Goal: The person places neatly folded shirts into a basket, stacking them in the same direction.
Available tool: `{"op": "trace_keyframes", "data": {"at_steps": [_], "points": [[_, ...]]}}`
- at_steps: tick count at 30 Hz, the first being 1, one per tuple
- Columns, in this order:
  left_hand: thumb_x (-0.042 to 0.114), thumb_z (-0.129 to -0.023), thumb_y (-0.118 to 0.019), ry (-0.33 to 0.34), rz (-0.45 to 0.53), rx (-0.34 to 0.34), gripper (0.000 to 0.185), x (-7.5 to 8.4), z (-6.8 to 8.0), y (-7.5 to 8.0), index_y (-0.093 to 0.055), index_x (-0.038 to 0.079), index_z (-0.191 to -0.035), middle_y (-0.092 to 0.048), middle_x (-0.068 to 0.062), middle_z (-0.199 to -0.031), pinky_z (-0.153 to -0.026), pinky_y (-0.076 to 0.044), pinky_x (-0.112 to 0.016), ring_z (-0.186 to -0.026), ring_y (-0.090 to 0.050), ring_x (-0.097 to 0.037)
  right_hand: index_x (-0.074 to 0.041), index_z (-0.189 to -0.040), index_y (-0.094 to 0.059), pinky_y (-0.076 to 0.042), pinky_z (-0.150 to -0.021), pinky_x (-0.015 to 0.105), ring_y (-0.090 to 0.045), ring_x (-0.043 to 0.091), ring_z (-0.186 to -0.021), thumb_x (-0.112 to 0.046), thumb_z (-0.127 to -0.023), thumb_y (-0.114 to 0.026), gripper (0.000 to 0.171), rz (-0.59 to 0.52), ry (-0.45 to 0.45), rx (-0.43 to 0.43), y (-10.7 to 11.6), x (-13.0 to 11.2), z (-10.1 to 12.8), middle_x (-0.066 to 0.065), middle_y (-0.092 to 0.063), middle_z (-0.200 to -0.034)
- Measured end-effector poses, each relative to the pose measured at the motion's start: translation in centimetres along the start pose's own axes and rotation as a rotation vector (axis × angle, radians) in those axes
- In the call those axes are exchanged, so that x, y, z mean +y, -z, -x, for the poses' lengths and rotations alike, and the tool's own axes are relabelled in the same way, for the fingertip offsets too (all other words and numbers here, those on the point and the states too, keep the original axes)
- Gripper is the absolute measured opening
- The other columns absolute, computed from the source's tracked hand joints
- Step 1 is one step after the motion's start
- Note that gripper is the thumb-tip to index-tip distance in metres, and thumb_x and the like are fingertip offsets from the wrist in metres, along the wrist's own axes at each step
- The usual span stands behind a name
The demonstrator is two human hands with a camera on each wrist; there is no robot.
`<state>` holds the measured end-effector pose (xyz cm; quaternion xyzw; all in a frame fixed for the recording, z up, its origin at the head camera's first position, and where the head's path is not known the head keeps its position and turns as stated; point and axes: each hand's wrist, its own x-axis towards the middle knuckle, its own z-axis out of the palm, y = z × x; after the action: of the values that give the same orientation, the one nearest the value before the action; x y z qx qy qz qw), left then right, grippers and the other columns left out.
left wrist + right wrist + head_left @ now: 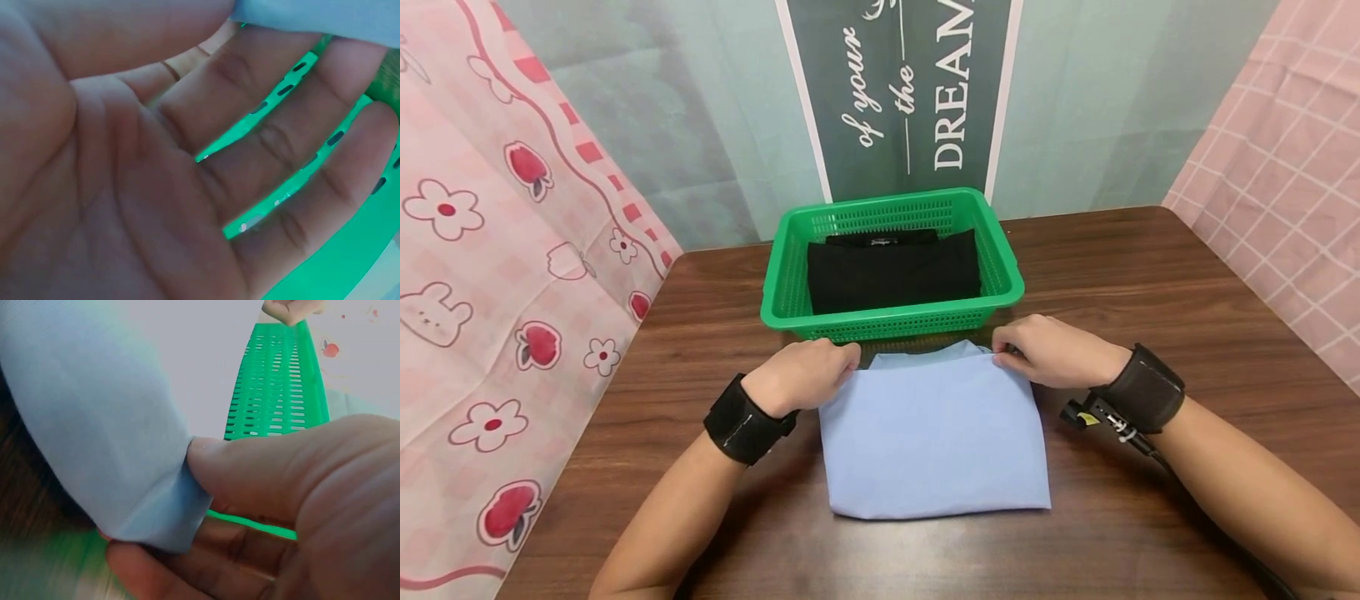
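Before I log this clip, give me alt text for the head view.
A person's left hand and right hand hold the far edge of a folded light-blue cloth over a brown table. Beyond it, a green basket holds black fabric.

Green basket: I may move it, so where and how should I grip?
Likely the green basket's rim at both short ends, reaching from left and right: it stands exposed there, while the folded blue cloth crowds the near side.

Home-like spot: wood-grain table (1150,292), pink flower-print cloth (490,275), lettered blue-green curtain (917,100).
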<state>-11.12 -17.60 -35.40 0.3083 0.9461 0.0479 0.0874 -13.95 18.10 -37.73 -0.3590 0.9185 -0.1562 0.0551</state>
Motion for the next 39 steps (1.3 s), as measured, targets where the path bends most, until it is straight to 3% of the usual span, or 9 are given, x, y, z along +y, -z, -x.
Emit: {"op": "trace_keyframes", "data": {"at_steps": [6,11,14,16,18,22,25,30,39], "points": [[0.011,-0.108,-0.055,0.004,-0.028,0.031,0.023,0.1,-0.4,-0.7,-0.053,0.012,-0.085,-0.045,0.002,-0.065,-0.055,-0.033,-0.024,-0.062,-0.046,-0.012,-0.016,-0.092,-0.071,-0.043,-0.059,0.025,-0.05,0.005,-0.065,-0.016,-0.103,-0.068,0.011,0.029,-0.048,-0.029,-0.2,-0.2,0.1,-0.007,-0.06,-0.077],[0.016,-0.104,-0.066,0.03,-0.051,0.032,0.009,0.5,-0.6,-1.1,-0.061,0.008,-0.102,-0.065,-0.005,-0.091,-0.072,-0.055,-0.034,-0.085,-0.065,-0.018,-0.017,-0.097,-0.073,-0.045,-0.059,0.029,-0.053,0.007,-0.067,-0.02,-0.101,-0.07,0.005,0.095,-0.073,-0.009,-0.2,-0.5,0.2,-0.006,-0.064,-0.081],[0.021,-0.102,-0.071,0.002,-0.081,0.059,0.023,1.2,-0.3,-1.2,-0.065,0.007,-0.118,-0.071,-0.01,-0.113,-0.088,-0.059,-0.041,-0.103,-0.071,-0.025,-0.013,-0.108,-0.074,-0.056,-0.07,0.036,-0.063,0.012,-0.08,-0.021,-0.1,-0.073,0.012,0.161,-0.039,0.043,-0.5,-1.2,0.4,0.0,-0.071,-0.095],[0.024,-0.102,-0.072,-0.061,-0.105,0.086,0.031,2.0,0.0,-1.1,-0.067,0.007,-0.127,-0.072,-0.011,-0.125,-0.095,-0.059,-0.042,-0.114,-0.071,-0.027,-0.009,-0.121,-0.073,-0.061,-0.085,0.043,-0.07,0.018,-0.098,-0.024,-0.1,-0.073,0.026,0.189,0.023,0.084,-0.7,-2.1,0.5,0.005,-0.074,-0.112],[0.026,-0.102,-0.072,-0.145,-0.124,0.093,0.038,3.1,0.4,-1.0,-0.067,0.008,-0.135,-0.07,-0.011,-0.137,-0.101,-0.057,-0.044,-0.126,-0.068,-0.028,-0.007,-0.135,-0.069,-0.058,-0.1,0.049,-0.07,0.026,-0.119,-0.029,-0.102,-0.071,0.04,0.192,0.111,0.108,-1.0,-3.2,0.7,0.01,-0.071,-0.132],[0.039,-0.102,-0.07,-0.252,-0.143,0.003,0.055,5.2,0.9,-0.9,-0.059,0.015,-0.151,-0.054,-0.008,-0.16,-0.115,-0.049,-0.048,-0.148,-0.053,-0.029,-0.008,-0.152,-0.056,-0.049,-0.114,0.052,-0.057,0.03,-0.143,-0.042,-0.105,-0.064,0.058,0.16,0.274,0.084,-1.9,-4.9,0.9,0.009,-0.057,-0.156],[0.051,-0.097,-0.074,-0.222,-0.131,-0.089,0.072,6.1,1.0,-1.4,-0.05,0.02,-0.158,-0.042,-0.007,-0.169,-0.12,-0.043,-0.052,-0.155,-0.043,-0.033,-0.011,-0.156,-0.052,-0.046,-0.117,0.053,-0.052,0.03,-0.149,-0.051,-0.105,-0.061,0.066,0.148,0.329,0.034,-2.8,-5.5,1.1,0.008,-0.05,-0.163],[0.063,-0.084,-0.082,-0.13,-0.076,-0.171,0.095,6.3,0.8,-2.6,-0.044,0.024,-0.162,-0.032,-0.006,-0.174,-0.119,-0.042,-0.059,-0.16,-0.033,-0.036,-0.012,-0.16,-0.047,-0.042,-0.12,0.055,-0.043,0.033,-0.155,-0.061,-0.101,-0.06,0.078,0.123,0.326,-0.046,-4.0,-5.6,1.2,0.011,-0.042,-0.168],[0.068,-0.075,-0.086,-0.107,-0.05,-0.226,0.112,6.4,0.4,-2.8,-0.037,0.025,-0.166,-0.026,-0.007,-0.176,-0.121,-0.036,-0.066,-0.162,-0.027,-0.036,-0.009,-0.16,-0.046,-0.035,-0.124,0.058,-0.039,0.035,-0.157,-0.068,-0.099,-0.058,0.085,0.134,0.293,-0.09,-4.1,-5.6,1.2,0.011,-0.04,-0.17]]}}
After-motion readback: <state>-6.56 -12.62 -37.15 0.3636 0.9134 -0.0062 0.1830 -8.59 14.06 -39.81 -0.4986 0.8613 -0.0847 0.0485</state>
